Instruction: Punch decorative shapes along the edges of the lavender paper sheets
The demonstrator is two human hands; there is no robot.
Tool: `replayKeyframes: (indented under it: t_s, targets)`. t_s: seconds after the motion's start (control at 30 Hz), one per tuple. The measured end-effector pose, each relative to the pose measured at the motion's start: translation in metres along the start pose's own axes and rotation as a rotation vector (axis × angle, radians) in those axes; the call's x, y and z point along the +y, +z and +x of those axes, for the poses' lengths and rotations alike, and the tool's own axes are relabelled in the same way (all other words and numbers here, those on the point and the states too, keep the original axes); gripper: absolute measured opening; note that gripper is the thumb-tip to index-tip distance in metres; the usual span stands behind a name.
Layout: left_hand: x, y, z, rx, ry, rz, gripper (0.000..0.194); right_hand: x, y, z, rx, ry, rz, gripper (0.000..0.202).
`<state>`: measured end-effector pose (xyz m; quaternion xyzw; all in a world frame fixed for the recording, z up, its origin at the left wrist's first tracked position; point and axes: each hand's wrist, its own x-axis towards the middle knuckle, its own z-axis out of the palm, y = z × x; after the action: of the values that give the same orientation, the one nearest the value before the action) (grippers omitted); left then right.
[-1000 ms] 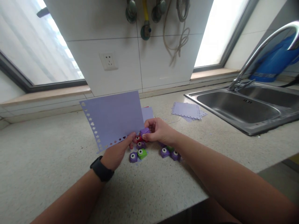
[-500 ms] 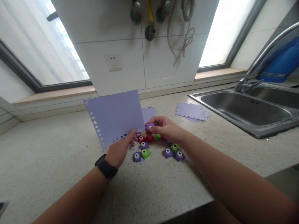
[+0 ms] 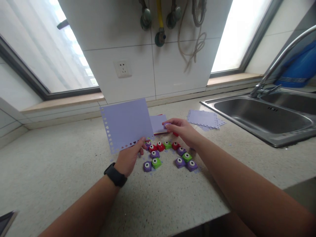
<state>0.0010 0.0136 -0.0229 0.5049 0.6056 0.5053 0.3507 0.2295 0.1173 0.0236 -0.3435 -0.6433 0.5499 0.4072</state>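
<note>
My left hand [image 3: 130, 156] pinches the lower right part of a lavender paper sheet [image 3: 127, 123], which is tilted up off the counter. Small shapes such as stars and hearts are cut along its left and bottom edges. Between thumb and fingers, my right hand [image 3: 181, 130] holds a purple craft punch [image 3: 167, 125], clear of the sheet's right edge. Below the hands lie several more craft punches: red [image 3: 160, 146], green [image 3: 156, 163] and purple [image 3: 192, 165], with white round buttons. Tiny paper cutouts are scattered around them.
Behind the punches lies a stack of lavender paper [image 3: 158, 122]. Punched sheets [image 3: 203, 118] rest further right, beside a steel sink [image 3: 247, 112] with a faucet [image 3: 278, 62]. The counter's front edge runs along the lower right. A dark flat object [image 3: 7, 222] shows at the lower left.
My right hand has moved right and away from the sheet with the purple craft punch, uncovering more punches below. My left hand still holds the sheet. The view has shifted slightly.
</note>
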Motion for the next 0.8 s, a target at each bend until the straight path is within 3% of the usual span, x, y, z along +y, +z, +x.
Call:
replayKeyframes:
  t_s: [0.27,0.37,0.5,0.8]
  targets:
    - [0.003,-0.001,0.004,0.04,-0.025,-0.159,0.03,0.005,-0.016,0.007,0.068,-0.113,-0.531,0.022]
    - [0.005,0.0,0.008,0.056,-0.043,-0.321,0.018,0.001,-0.016,0.004,0.032,-0.195,-0.78,0.024]
    - [0.006,-0.001,0.013,0.034,-0.089,-0.356,0.016,-0.005,-0.011,-0.003,-0.017,-0.171,-1.038,0.026]
    - [0.009,-0.001,0.014,-0.069,-0.063,-0.319,0.021,0.003,-0.008,-0.004,-0.183,-0.213,-1.263,0.026]
